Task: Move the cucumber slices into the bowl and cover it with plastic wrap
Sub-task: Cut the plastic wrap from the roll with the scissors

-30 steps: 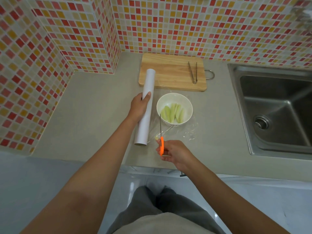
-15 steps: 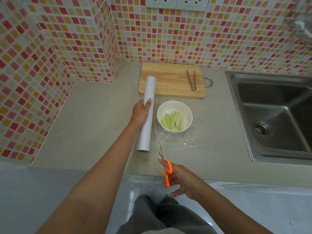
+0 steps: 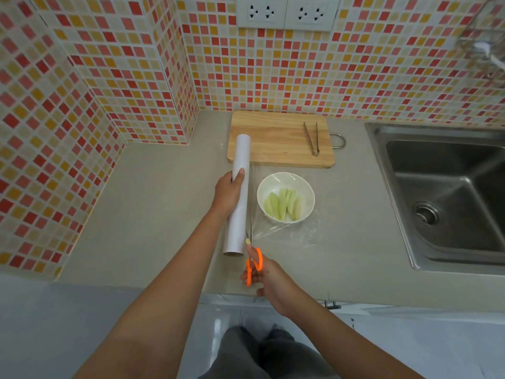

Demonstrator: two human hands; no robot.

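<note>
A white bowl point(image 3: 285, 184) on the counter holds several pale green cucumber slices point(image 3: 282, 205). A sheet of clear plastic wrap point(image 3: 289, 231) lies over the bowl and spreads onto the counter in front of it. My left hand point(image 3: 228, 194) grips the white plastic wrap roll point(image 3: 239, 198), which lies just left of the bowl. My right hand point(image 3: 269, 280) holds orange-handled scissors point(image 3: 253, 262) by the handles. Their blades point away from me along the wrap, beside the roll's near end.
A wooden cutting board point(image 3: 276, 139) with metal tongs point(image 3: 313, 138) lies behind the bowl, against the tiled wall. A steel sink point(image 3: 448, 198) fills the right side. The counter's front edge runs just under my right hand.
My right hand drew back toward the counter edge with the scissors, then moved forward again, so the blades now sit at the wrap's near edge. The left hand kept hold of the roll.
</note>
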